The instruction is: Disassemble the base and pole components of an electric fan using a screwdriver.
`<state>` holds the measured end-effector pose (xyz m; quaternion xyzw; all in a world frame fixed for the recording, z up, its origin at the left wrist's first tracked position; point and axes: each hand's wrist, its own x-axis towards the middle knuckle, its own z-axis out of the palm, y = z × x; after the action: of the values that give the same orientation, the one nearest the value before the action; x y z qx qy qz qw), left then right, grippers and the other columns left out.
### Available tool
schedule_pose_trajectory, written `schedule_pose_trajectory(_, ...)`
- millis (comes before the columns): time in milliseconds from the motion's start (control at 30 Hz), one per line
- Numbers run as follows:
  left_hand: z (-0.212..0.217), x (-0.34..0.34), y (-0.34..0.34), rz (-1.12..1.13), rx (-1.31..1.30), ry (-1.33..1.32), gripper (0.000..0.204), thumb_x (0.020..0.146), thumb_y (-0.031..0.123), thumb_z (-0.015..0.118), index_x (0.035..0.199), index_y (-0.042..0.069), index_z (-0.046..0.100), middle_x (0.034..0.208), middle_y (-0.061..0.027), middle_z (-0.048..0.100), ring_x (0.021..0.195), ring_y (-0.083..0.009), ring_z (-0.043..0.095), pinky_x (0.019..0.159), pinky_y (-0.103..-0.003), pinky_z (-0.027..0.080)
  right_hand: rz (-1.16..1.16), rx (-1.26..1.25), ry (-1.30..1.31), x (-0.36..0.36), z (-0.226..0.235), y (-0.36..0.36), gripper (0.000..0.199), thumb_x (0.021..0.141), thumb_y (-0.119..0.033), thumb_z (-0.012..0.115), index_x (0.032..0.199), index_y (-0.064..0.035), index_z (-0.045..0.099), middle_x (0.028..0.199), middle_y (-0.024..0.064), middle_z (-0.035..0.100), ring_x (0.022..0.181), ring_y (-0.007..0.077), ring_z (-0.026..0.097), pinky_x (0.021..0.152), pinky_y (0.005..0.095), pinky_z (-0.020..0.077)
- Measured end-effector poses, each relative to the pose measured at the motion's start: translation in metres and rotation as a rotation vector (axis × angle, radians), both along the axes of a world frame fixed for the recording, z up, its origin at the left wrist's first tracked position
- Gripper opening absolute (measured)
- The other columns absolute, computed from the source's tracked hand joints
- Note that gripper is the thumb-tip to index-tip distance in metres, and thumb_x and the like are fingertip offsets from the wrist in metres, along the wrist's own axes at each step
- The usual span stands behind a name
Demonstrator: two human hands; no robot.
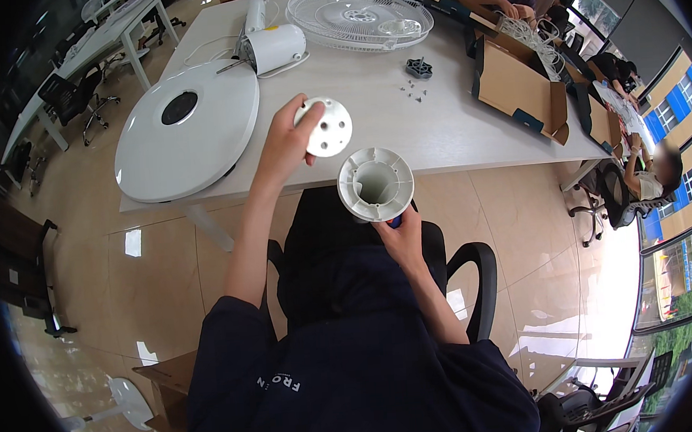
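Disc [332, 131], round and white with several dark holes in its face, sits near the middle of the frame, gripped at its left edge by the left hand [287, 136]; we see the thumb laid over the face and the fingers mostly hidden behind. Just below and to the right of it, we note a white tube [375, 178], its ribbed open end turned up toward us, a gap between its rim and the disc. The right hand [403, 235] is closed on the tube from below, at the lower right of the rim, thumb against the outer wall; how the other fingers lie we cannot tell. A bit of something blue [395, 222] shows between this hand and the tube, too covered to name. The tube is just off the near edge of the white table [338, 90], over the lap, while the disc overlaps the tabletop in our view. On the table, left of the left hand, we find a large round white base [140, 153] with a dark centre; above, a white motor housing [279, 47] and a wire grille [310, 16]. To the upper right of the disc lie a dark grey knob-like part [418, 68] and scattered small screws [414, 95], then an open cardboard box [512, 79].
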<state>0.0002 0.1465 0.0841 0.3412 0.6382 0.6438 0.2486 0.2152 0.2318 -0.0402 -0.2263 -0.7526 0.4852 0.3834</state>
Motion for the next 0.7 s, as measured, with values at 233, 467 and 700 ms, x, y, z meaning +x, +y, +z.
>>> schedule_pose_trajectory(233,-0.077,-0.079,0.047,-0.013,-0.136,-0.184,0.024,0.100,0.024,0.051,0.106,0.001,0.053,0.082,-0.0125,0.067,0.056,-0.0181,0.066,0.049,-0.028,0.048,0.011,-0.019,-0.038,0.000,-0.004,-0.001,0.036,0.082,-0.010,0.078,0.112,0.0039,0.065,0.090,0.0124,0.074,0.086,0.0156,0.071,0.079,0.0300,0.0535)
schedule_pose_trajectory(467,-0.080,-0.095,0.070,0.067,-0.415,0.072,0.032,0.099,0.027,0.054,0.104,-0.004,0.055,0.079,-0.0133,0.069,0.056,-0.0192,0.068,0.046,-0.031,0.052,0.005,-0.022,-0.039,-0.001,-0.003,-0.001,0.037,0.082,-0.010,0.077,0.113,0.0047,0.064,0.091,0.0122,0.074,0.086,0.0143,0.070,0.080,0.0298,0.0531)
schedule_pose_trajectory(700,-0.059,-0.100,0.090,0.034,-0.647,0.314,0.036,0.096,0.032,0.060,0.088,-0.003,0.065,0.070,-0.0110,0.070,0.054,-0.0180,0.068,0.047,-0.031,0.054,0.005,-0.009,-0.037,0.002,-0.002,-0.002,0.036,0.082,-0.009,0.077,0.113,0.0052,0.064,0.092,0.0114,0.075,0.087,0.0129,0.069,0.080,0.0292,0.0527)
